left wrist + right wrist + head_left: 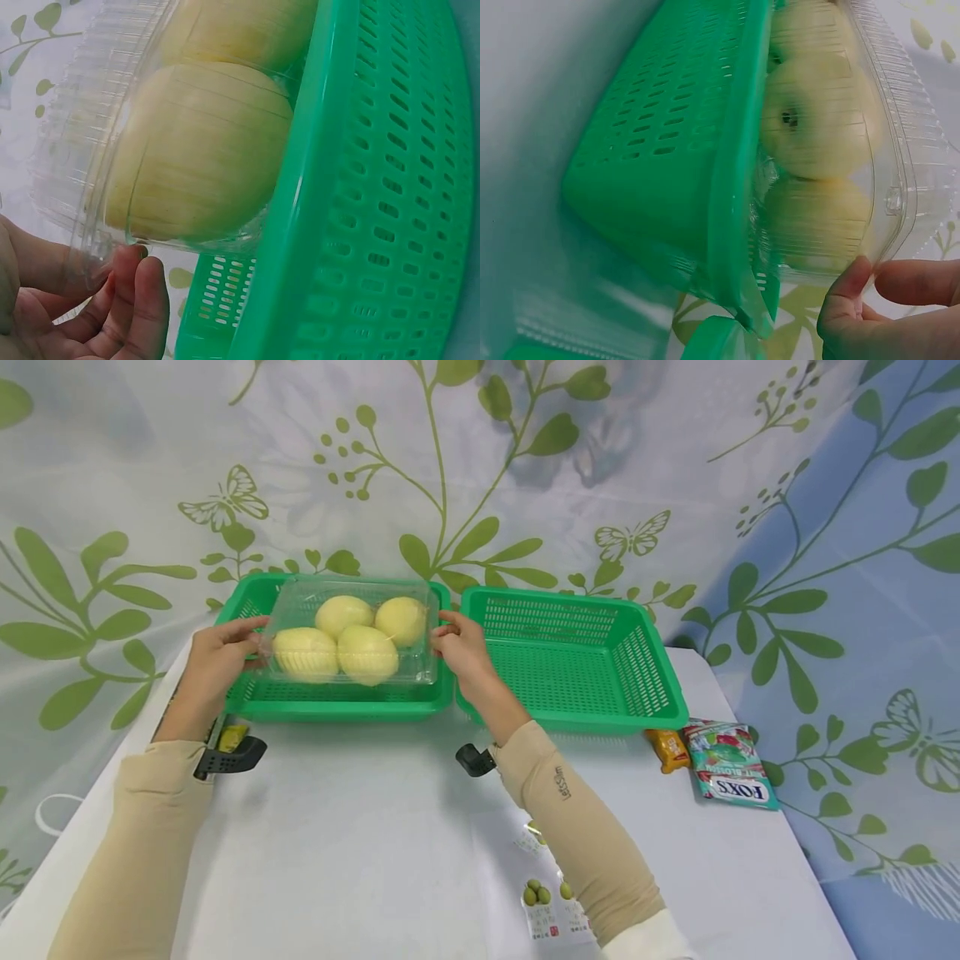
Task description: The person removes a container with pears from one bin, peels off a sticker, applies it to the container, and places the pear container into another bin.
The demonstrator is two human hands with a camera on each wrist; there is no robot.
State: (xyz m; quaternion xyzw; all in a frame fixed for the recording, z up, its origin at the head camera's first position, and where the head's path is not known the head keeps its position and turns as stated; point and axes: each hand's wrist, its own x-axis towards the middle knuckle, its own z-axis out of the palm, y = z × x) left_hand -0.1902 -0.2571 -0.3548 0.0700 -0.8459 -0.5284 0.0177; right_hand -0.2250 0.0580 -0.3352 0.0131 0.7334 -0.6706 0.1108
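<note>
A clear plastic clamshell box with several pale yellow-green pears inside is held level over the left green basket. My left hand pinches the box's left end at its rim. At the opposite end, my right hand pinches the rim between thumb and fingers. In the left wrist view, thumb and fingertips meet at the corner of the box's flange. The right wrist view shows the box's underside close to the basket rim.
A second green basket stands to the right. Beside it lie an orange snack packet and a teal Fox's candy bag. A yellow packet is by the left wrist. Printed stickers lie near the right forearm on the white table.
</note>
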